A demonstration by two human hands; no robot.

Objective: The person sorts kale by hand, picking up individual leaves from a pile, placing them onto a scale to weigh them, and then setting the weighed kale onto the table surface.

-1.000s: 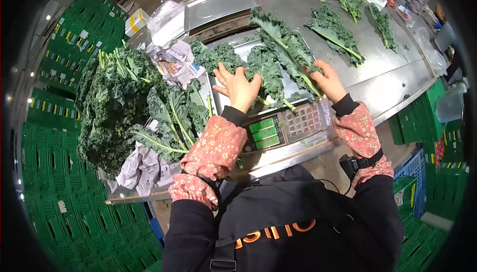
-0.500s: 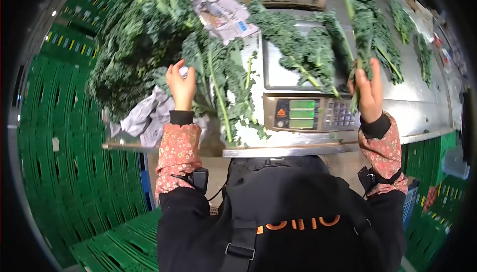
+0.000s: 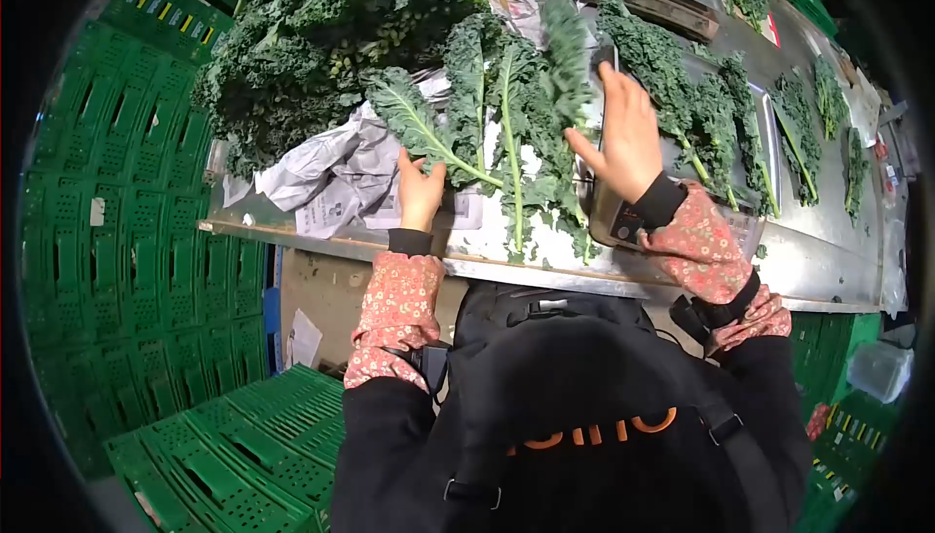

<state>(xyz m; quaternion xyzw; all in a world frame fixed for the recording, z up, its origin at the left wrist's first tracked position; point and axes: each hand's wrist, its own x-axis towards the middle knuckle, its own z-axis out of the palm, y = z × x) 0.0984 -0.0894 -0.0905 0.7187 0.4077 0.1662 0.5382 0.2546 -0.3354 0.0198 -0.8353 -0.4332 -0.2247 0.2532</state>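
A curly kale leaf (image 3: pixel 429 134) with a pale stem lies slantwise at the near edge of a large kale heap (image 3: pixel 321 41). My left hand (image 3: pixel 421 192) is at its lower edge, thumb and finger apart, open. Other long kale leaves (image 3: pixel 513 134) lie beside it, stems toward me. My right hand (image 3: pixel 630 139) is over the left edge of the scale, fingers stretched and thumb out, open. Next to its thumb is a motion-blurred kale leaf (image 3: pixel 565 51); whether they touch I cannot tell. Several kale leaves (image 3: pixel 716 119) rest on the scale (image 3: pixel 755 231), its display partly hidden by my right sleeve.
Crumpled newspaper (image 3: pixel 336 168) lies under the heap's near side. More small kale groups (image 3: pixel 797 129) lie on the metal table (image 3: pixel 818 251) to the right. Green crates (image 3: pixel 146 260) are stacked at the left, with another crate (image 3: pixel 234 445) low at front left.
My right hand has let go of the kale at the right and moved left across the scale. My left hand has come down to a leaf edge. The view has shifted left.
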